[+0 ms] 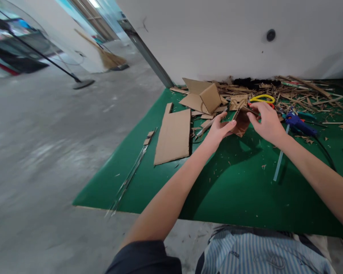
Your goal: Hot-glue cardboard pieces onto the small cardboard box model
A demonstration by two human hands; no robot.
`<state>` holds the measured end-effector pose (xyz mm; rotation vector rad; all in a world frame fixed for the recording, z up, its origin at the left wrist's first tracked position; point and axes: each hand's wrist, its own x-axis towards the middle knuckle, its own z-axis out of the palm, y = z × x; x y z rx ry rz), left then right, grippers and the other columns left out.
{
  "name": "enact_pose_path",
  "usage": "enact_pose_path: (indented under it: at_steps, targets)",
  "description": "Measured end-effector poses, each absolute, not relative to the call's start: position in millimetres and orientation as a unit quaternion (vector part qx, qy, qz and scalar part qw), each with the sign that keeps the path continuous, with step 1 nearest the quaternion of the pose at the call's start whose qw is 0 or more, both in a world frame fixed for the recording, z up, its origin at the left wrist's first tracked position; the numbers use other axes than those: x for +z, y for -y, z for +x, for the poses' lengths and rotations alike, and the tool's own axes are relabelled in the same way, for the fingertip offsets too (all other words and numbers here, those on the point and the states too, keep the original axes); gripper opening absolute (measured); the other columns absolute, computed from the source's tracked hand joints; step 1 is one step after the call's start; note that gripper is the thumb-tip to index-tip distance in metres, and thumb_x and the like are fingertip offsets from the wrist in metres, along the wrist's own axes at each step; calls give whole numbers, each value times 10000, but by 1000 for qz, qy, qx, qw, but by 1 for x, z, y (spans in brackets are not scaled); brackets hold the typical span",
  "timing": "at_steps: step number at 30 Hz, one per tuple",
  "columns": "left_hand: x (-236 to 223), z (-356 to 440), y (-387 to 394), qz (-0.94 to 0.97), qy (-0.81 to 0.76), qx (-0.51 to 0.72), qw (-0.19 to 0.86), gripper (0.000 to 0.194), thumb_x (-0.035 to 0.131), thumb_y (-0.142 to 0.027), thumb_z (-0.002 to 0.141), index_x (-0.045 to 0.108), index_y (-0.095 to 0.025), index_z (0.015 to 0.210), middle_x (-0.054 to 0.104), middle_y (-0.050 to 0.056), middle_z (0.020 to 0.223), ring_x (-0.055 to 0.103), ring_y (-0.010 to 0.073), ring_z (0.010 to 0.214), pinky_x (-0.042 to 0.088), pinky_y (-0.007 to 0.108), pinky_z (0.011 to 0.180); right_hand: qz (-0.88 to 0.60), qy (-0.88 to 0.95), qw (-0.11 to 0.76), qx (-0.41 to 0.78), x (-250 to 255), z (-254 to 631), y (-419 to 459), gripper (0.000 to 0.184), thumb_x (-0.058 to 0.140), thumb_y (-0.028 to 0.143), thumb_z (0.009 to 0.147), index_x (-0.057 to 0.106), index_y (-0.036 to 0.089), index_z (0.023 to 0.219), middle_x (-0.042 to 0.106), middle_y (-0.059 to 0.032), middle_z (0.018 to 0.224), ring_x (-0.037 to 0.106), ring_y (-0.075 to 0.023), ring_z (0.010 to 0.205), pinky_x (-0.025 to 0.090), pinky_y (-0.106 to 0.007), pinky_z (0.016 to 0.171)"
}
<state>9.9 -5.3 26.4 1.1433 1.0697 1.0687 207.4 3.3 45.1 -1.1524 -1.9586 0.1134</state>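
Observation:
Between my hands, above the green tabletop, is a small folded cardboard piece point(241, 123), its corrugated edge facing up. My left hand point(218, 130) is closed on its left side, thumb along the edge. My right hand point(265, 121) pinches the upper right part, where a thin dark strip shows near the fingertips. Just behind lie a printed cardboard square point(238, 102) and scissors with yellow handles point(262, 99). A blue glue gun point(299, 125) with a clear glue stick point(281, 156) rests right of my right hand. A pen-like tool point(206, 128) lies by my left hand.
A flat cardboard sheet point(173, 139) and thin, shiny rods point(131, 173) lie on the left of the green table point(160, 194). Folded cardboard point(210, 99) and heaped scraps point(297, 95) line the white wall point(231, 38). A broom point(111, 59) stands farther back on the concrete floor.

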Motion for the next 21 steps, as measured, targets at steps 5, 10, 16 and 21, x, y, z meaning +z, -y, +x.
enact_pose_path:
  at_steps: [5, 10, 16, 21]
  targets:
    - [22, 8, 0, 428, -439, 491, 619, 769, 773, -625, 667, 478, -235, 1260, 594, 132, 1321, 613, 324, 1183, 518, 504, 967, -510, 776, 371, 6, 72, 236, -6, 356, 389, 262, 941, 537, 209, 1261, 624, -150, 1172, 580, -299, 1109, 473, -525, 963]
    - [23, 5, -2, 412, -428, 480, 646, 741, 717, -692, 684, 518, -214, 1215, 603, 168, 1313, 601, 347, 1212, 511, 507, 984, -634, 753, 121, -124, 78, 300, 28, 285, 555, 251, 807, 616, 173, 1074, 639, -204, 1004, 574, -396, 990, 497, -553, 727]
    - [27, 8, 4, 445, -437, 464, 629, 672, 600, -738, 759, 520, -240, 1202, 625, 166, 1257, 641, 352, 1155, 520, 551, 947, -686, 716, 37, -124, 67, 326, 62, 366, 565, 294, 829, 611, 149, 1161, 646, -246, 1092, 582, -429, 1020, 491, -558, 736]
    - [31, 13, 12, 479, -425, 434, 634, 661, 597, -752, 748, 545, -245, 1170, 637, 158, 1228, 661, 354, 1112, 513, 578, 933, -588, 759, 275, 52, 64, 277, 51, 520, 537, 462, 899, 523, 176, 1333, 680, -145, 1119, 649, -290, 956, 522, -451, 803]
